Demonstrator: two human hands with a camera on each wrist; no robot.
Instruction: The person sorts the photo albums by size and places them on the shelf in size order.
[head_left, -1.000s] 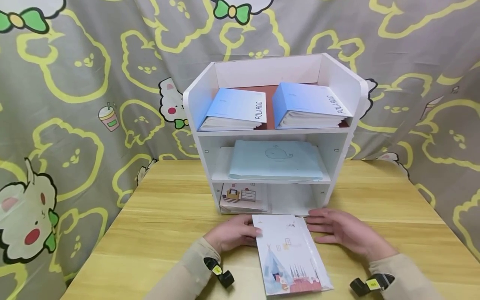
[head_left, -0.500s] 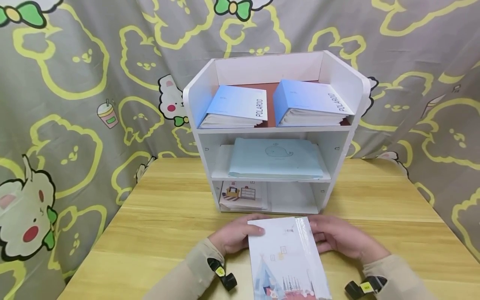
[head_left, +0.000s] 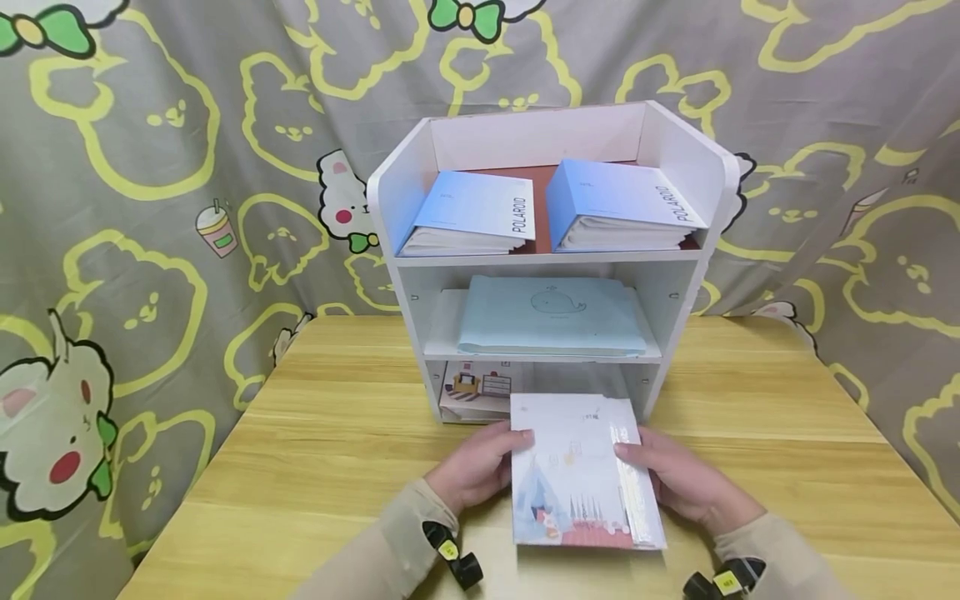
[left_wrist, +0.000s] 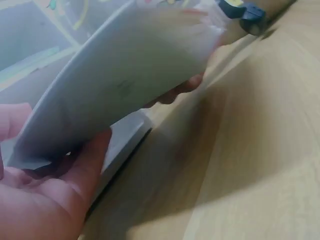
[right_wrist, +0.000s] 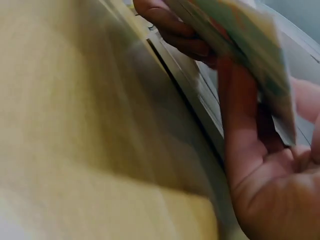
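A thin white notebook (head_left: 573, 483) with a tent picture and a shiny clear wrapper along its right side is held between both hands in the head view. My left hand (head_left: 480, 467) grips its left edge, thumb on the cover. My right hand (head_left: 686, 479) grips the right edge the same way. In the left wrist view the notebook's pale underside (left_wrist: 120, 75) is raised off the table, with fingers beneath it. The right wrist view shows the right hand's fingers (right_wrist: 240, 105) under the notebook. Its far edge overlaps the bottom shelf's front in the head view.
A white three-tier shelf (head_left: 411, 292) stands on the wooden table (head_left: 300, 433). Two blue POLAROID albums (head_left: 480, 204) lie on top, a light-blue whale-print book (head_left: 551, 317) in the middle, and another illustrated notebook (head_left: 476, 387) at bottom left. A patterned curtain (head_left: 285, 167) hangs behind.
The right hand has closed on the notebook's right edge, where it was apart from it before. Both hands have lifted the notebook and moved it forward toward the bottom shelf.
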